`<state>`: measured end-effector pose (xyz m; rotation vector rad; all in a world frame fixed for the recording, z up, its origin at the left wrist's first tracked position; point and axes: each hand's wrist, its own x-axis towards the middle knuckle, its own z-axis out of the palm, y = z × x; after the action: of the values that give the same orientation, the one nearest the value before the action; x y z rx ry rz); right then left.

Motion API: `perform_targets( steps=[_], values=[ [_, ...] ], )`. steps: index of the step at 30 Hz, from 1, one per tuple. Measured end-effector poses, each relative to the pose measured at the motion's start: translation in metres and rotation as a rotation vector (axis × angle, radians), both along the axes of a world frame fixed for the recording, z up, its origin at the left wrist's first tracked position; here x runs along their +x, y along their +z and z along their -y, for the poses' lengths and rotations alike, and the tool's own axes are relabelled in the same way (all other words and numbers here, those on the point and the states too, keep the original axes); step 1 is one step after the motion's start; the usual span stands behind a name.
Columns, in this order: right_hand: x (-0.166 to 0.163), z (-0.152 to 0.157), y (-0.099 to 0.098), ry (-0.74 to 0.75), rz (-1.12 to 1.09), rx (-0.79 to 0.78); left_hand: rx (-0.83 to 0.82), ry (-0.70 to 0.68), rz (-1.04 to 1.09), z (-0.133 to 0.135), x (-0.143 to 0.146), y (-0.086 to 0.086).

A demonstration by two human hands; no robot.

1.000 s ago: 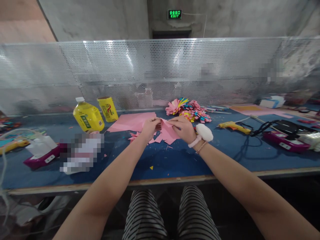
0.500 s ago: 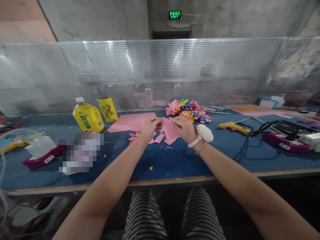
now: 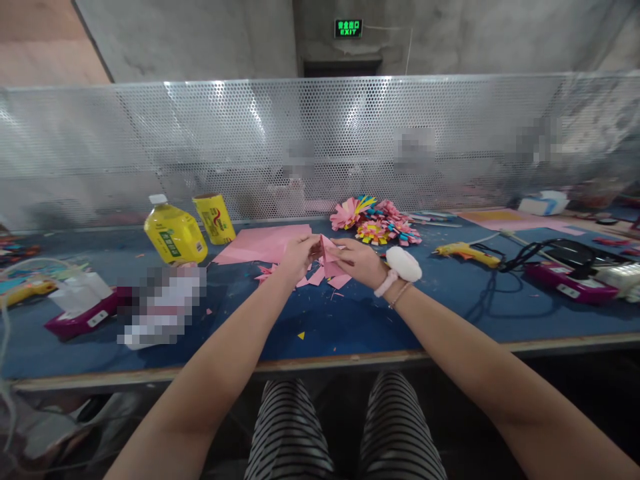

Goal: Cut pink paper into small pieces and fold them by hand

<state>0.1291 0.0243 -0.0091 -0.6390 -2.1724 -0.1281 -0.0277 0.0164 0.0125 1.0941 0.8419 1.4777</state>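
Observation:
My left hand (image 3: 299, 255) and my right hand (image 3: 361, 262) meet over the blue table (image 3: 350, 320), both pinching a small folded piece of pink paper (image 3: 327, 262) held up between them. Its edge stands nearly upright between my fingers. Loose pink paper scraps (image 3: 320, 277) lie right under my hands. A larger flat pink sheet (image 3: 265, 241) rests just behind my left hand. My right wrist carries a white fluffy band (image 3: 403, 263).
A heap of finished paper flowers (image 3: 377, 222) sits behind my right hand. A yellow bottle (image 3: 175, 235) and a yellow can (image 3: 215, 217) stand at left. A yellow glue gun (image 3: 465, 252) with black cables lies at right. A perforated metal screen (image 3: 320, 140) closes the back.
The pink paper has been folded narrower and turned more upright between my hands. My right hand has shifted slightly left and its wrist has rotated.

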Motion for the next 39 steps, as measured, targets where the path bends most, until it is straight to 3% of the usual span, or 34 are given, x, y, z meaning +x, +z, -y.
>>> perform_targets(
  steps=[5, 8, 15, 18, 31, 39],
  values=[
    [-0.001, 0.005, 0.003, 0.074, -0.033, -0.035, -0.011, -0.015, -0.046, 0.001, 0.002, -0.001],
    [-0.003, 0.01, 0.007, 0.13, -0.13, -0.146, 0.006, -0.027, -0.091, 0.002, 0.002, -0.001],
    [-0.01, 0.01, 0.005, 0.249, -0.531, -0.82, 0.095, -0.028, -0.159, -0.001, 0.003, -0.005],
    [-0.012, 0.012, 0.004, 0.335, -0.597, -0.964, 0.161, -0.061, -0.176, 0.001, 0.004, -0.005],
    [-0.013, 0.012, 0.006, 0.309, -0.57, -1.05, 0.186, -0.03, -0.277, 0.001, 0.004, -0.004],
    [-0.011, 0.01, 0.003, 0.285, -0.544, -1.038, 0.083, -0.051, -0.233, 0.006, 0.008, 0.001]
  ],
)
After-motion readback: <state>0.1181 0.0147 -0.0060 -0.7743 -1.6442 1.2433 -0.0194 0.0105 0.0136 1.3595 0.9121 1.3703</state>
